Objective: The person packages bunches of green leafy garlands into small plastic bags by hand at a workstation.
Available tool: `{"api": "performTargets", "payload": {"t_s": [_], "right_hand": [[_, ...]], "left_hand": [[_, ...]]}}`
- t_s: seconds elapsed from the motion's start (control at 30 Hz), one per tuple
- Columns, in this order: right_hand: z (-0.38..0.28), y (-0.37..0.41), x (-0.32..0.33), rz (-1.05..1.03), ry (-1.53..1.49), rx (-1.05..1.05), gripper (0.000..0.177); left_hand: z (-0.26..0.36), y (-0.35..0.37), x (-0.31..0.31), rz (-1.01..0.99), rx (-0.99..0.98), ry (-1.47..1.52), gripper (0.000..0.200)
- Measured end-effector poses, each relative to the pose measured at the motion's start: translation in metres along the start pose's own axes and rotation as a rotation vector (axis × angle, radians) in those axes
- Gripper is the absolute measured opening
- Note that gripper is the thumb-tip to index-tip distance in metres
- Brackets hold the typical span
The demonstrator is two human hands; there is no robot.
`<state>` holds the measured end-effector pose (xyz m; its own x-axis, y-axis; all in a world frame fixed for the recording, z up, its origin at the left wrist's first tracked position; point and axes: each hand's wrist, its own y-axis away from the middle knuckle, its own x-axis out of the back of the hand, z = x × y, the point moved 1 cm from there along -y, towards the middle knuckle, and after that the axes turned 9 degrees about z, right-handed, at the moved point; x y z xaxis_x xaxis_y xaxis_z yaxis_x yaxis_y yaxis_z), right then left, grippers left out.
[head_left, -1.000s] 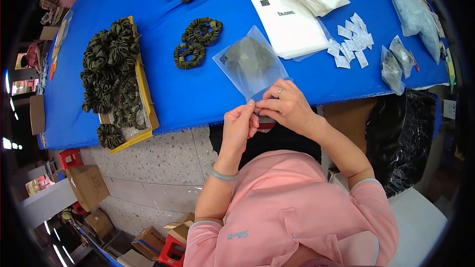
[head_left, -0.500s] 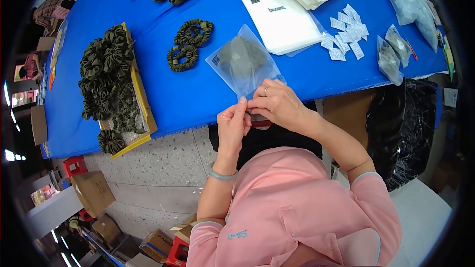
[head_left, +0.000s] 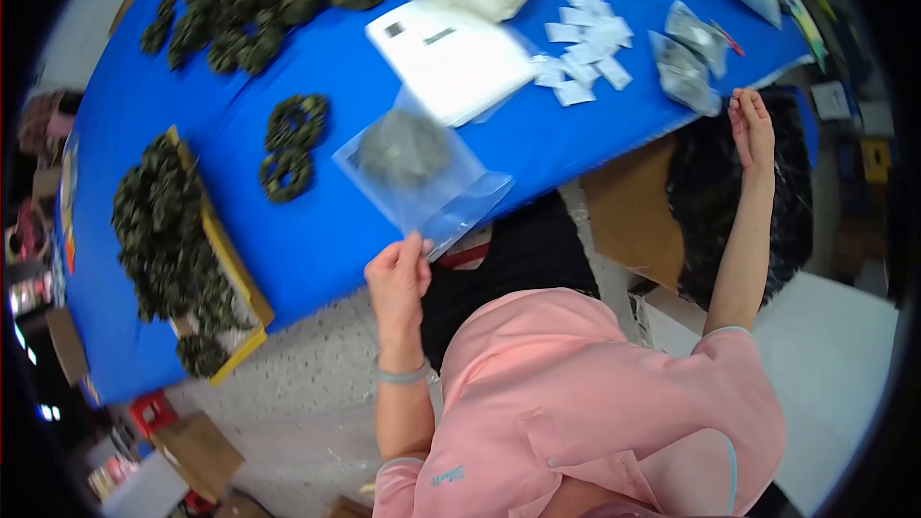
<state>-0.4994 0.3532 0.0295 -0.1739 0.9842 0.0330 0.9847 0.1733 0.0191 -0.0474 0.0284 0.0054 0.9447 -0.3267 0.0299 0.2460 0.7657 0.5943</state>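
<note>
My left hand point(head_left: 399, 273) pinches the bottom corner of a clear frosted plastic bag point(head_left: 460, 194), which lies on the blue table. Inside the bag shows a dark green scrunchie point(head_left: 403, 148), blurred by the plastic. Out to the right, my right hand point(head_left: 752, 129) is raised over the black plastic sack point(head_left: 739, 201) beside the table edge. Its fingers are bent together with the thumb; whether anything small is between them cannot be seen. Two loose dark green scrunchies point(head_left: 286, 176) lie left of the bag.
A yellow-edged box point(head_left: 225, 259) heaped with scrunchies sits at the left. Another scrunchie pile point(head_left: 259, 10) covers the back. White bags point(head_left: 451, 62) are stacked beside small paper labels point(head_left: 585, 46). Two small filled bags point(head_left: 686, 72) lie near a red pen point(head_left: 731, 41). Brown cardboard point(head_left: 628, 216) stands below the edge.
My right hand has left the plastic bag and swung far right toward the black sack. My left hand still holds the bag's corner. The whole view has shifted and turned.
</note>
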Motion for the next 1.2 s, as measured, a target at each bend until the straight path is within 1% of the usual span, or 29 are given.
{"api": "performTargets", "payload": {"t_s": [0.03,0.07,0.1,0.13,0.17,0.2,0.23,0.27,0.3,0.33,0.37,0.4,0.43,0.47,0.5,0.53,0.57,0.63,0.7,0.73,0.8,0.87,0.93,0.97,1.1,1.13,1.2], "right_hand": [[0.009,-0.012,0.058,0.167,0.429,-0.045,0.009],[0.019,-0.015,0.110,0.258,1.102,-0.097,0.010],[0.019,-0.001,0.138,0.302,1.681,-0.171,0.011],[0.013,0.010,0.138,0.348,1.908,-0.137,0.012],[0.001,0.016,0.121,0.424,1.923,0.053,0.014],[-0.011,0.021,0.089,0.434,1.763,0.342,0.015],[-0.022,0.031,0.039,0.341,1.501,0.612,0.016],[-0.031,0.049,-0.021,0.195,1.249,0.796,0.018],[-0.029,0.069,-0.075,0.053,1.014,0.910,0.015],[-0.025,0.094,-0.124,-0.144,0.968,1.005,0.019],[-0.020,0.116,-0.167,-0.324,0.857,1.200,0.021],[-0.013,0.136,-0.202,-0.498,0.734,1.387,0.024],[0.001,0.149,-0.224,-0.669,0.699,1.482,0.035],[0.009,0.155,-0.243,-0.803,0.664,1.556,0.042],[0.019,0.157,-0.258,-0.877,0.602,1.605,0.040],[0.020,0.157,-0.267,-0.917,0.548,1.624,0.039],[0.020,0.156,-0.275,-0.956,0.495,1.645,0.037],[0.029,0.151,-0.279,-0.976,0.419,1.521,0.019],[0.029,0.156,-0.280,-1.015,0.336,1.015,0.006],[0.030,0.159,-0.280,-0.985,0.260,0.776,0.002],[0.028,0.171,-0.278,-0.950,0.221,0.382,0.004],[0.027,0.180,-0.278,-0.878,0.194,0.319,0.006],[0.026,0.184,-0.278,-0.802,0.165,0.261,0.007],[0.027,0.185,-0.277,-0.801,0.164,0.260,0.007],[0.036,0.191,-0.271,-0.648,0.276,0.477,0.009],[0.038,0.194,-0.270,-0.646,0.277,0.476,0.009],[0.039,0.199,-0.268,-0.551,0.414,0.575,0.012]], "left_hand": [[0.002,0.002,0.003,-0.037,0.004,-0.018,0.027],[0.005,0.004,0.007,-0.005,-0.012,-0.001,0.026],[0.004,0.003,0.013,0.044,-0.105,-0.012,0.021],[0.003,0.003,0.019,0.095,-0.196,-0.027,0.017],[-0.001,-0.001,0.025,0.140,-0.279,-0.052,0.014],[-0.006,-0.004,0.031,0.189,-0.359,-0.079,0.012],[-0.006,-0.009,0.036,0.261,-0.686,-0.341,0.017],[-0.007,-0.013,0.040,0.327,-1.004,-0.617,0.029],[-0.009,-0.020,0.041,0.317,-1.195,-0.697,0.041],[-0.009,-0.025,0.040,0.317,-1.284,-0.749,0.047],[-0.010,-0.029,0.039,0.322,-1.375,-0.798,0.053],[-0.011,-0.031,0.036,0.265,-1.451,-0.826,0.055],[-0.011,-0.031,0.032,0.217,-1.502,-0.838,0.056],[-0.010,-0.031,0.029,0.168,-1.551,-0.849,0.056],[-0.009,-0.030,0.025,0.129,-1.577,-0.846,0.055],[-0.006,-0.029,0.022,0.139,-1.576,-0.851,0.055],[-0.003,-0.028,0.018,0.119,-1.614,-0.874,0.045],[-0.003,-0.027,0.016,0.108,-1.646,-0.899,0.036],[-0.006,-0.030,0.018,0.112,-1.423,-0.703,0.024],[-0.008,-0.031,0.018,0.111,-1.309,-0.605,0.017],[-0.012,-0.031,0.015,0.110,-1.189,-0.507,0.011],[-0.013,-0.029,0.010,0.145,-1.064,-0.396,0.003],[-0.013,-0.028,0.006,0.178,-0.945,-0.285,0.010],[-0.013,-0.027,0.004,0.178,-0.945,-0.286,0.010],[-0.015,-0.021,0.001,0.259,-0.861,-0.343,0.015],[-0.016,-0.020,-0.001,0.257,-0.860,-0.344,0.015],[-0.017,-0.020,-0.008,0.357,-0.978,-0.446,0.017]]}}
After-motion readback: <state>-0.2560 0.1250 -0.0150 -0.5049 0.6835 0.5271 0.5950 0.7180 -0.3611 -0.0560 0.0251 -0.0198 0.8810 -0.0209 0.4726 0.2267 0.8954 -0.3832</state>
